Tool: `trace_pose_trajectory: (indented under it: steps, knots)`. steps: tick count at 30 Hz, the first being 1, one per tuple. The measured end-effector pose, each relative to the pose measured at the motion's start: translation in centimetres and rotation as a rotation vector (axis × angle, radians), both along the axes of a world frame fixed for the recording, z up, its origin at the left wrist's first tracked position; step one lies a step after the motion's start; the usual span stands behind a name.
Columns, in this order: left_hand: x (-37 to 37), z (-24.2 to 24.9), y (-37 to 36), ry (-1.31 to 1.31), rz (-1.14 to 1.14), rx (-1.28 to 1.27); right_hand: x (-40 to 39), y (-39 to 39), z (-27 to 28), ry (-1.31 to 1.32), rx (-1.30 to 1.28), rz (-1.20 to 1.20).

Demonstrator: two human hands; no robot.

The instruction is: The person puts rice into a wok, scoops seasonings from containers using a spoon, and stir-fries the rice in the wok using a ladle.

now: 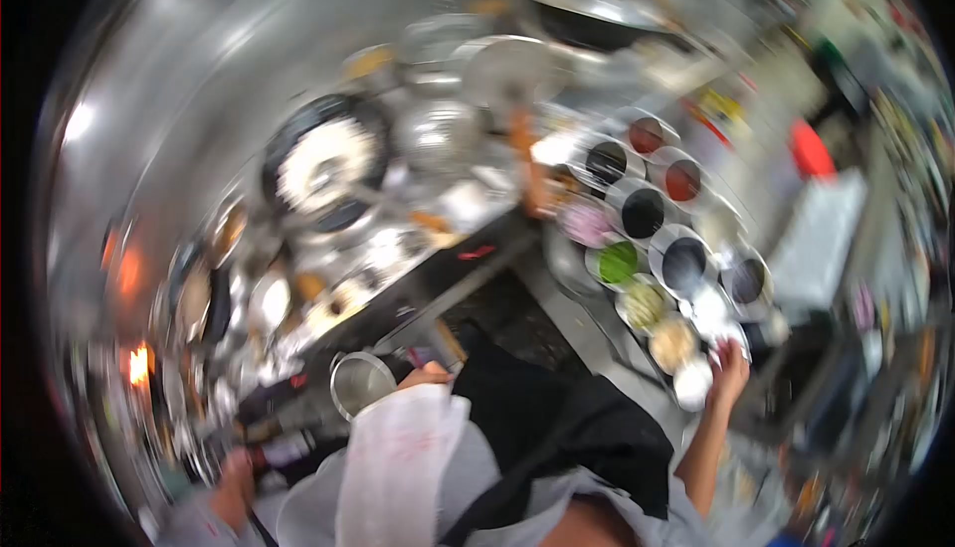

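Observation:
My left hand (426, 376) is closed at the right edge of a round metal container (360, 388), beside a white cloth (403, 462). On the right, my right hand (730, 373) reaches to the white containers at the near end of the seasoning tubs, close to a white tub (692, 382). Motion blur smears its fingers, and any object in them is hidden. Around it stand a tub of pale tan contents (673, 344), one of chopped green (618, 263) and one of dark liquid (683, 263).
A dark wok (328, 164) with pale contents sits on the stove at upper left. Flames (138, 364) burn at far left. Another person's hand (237, 477) shows at lower left. Metal bowls (438, 134) line the back, and a red object (812, 149) lies upper right.

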State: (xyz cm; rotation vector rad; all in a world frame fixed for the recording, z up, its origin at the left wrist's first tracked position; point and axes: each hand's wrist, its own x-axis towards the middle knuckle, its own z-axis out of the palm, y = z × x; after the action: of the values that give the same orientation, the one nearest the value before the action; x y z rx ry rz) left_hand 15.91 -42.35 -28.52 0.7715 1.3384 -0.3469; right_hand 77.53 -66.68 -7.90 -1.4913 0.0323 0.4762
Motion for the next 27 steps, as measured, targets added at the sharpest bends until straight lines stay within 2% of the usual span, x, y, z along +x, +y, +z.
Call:
trace_pose_trajectory:
  steps: [2,5,8,11,13,15,16,17,18,20,21,23,27]
  knots:
    - [-2.6,0.4,0.7,0.012,0.018,0.035,-2.1,7.2,-1.3,0.053,0.157,0.248]
    - [-6.3,0.5,1.5,0.008,0.082,0.056,-9.0,20.4,2.7,0.167,0.225,0.589]
    - [-10.1,-0.3,1.4,0.002,0.16,0.039,-16.0,33.9,6.0,0.197,0.374,0.849]
    - [-13.7,-0.2,0.4,0.002,0.24,0.009,-23.4,46.9,10.2,0.163,0.385,0.984]
    - [-15.5,-0.6,0.9,0.003,0.259,-0.007,-29.3,53.8,14.8,0.064,0.382,1.09]
    - [-16.9,-0.6,0.5,0.001,0.281,-0.026,-32.0,59.2,17.1,-0.048,0.422,1.181]
    - [-17.4,-0.5,0.3,0.002,0.291,-0.035,-32.9,60.5,18.6,-0.542,0.364,1.121]
    - [-18.0,-0.6,0.6,0.004,0.286,-0.037,-33.3,60.7,19.5,-1.023,0.288,1.009]
    - [-18.4,-0.2,0.1,0.005,0.292,-0.051,-32.8,60.0,20.2,-1.016,0.28,0.997]
    - [-19.2,-0.8,0.2,0.002,0.283,-0.065,-30.1,57.3,20.8,-0.781,0.306,0.968]
    - [-19.3,-0.8,0.0,0.0,0.276,-0.076,-28.0,55.3,20.1,-0.782,0.283,0.949]
    - [-19.3,-0.7,-0.5,-0.014,0.259,-0.104,-22.7,49.7,18.5,-0.776,0.301,0.849]
    - [-17.9,-0.8,-0.8,-0.121,0.205,-0.276,-10.3,33.9,16.8,-0.651,0.129,0.535]
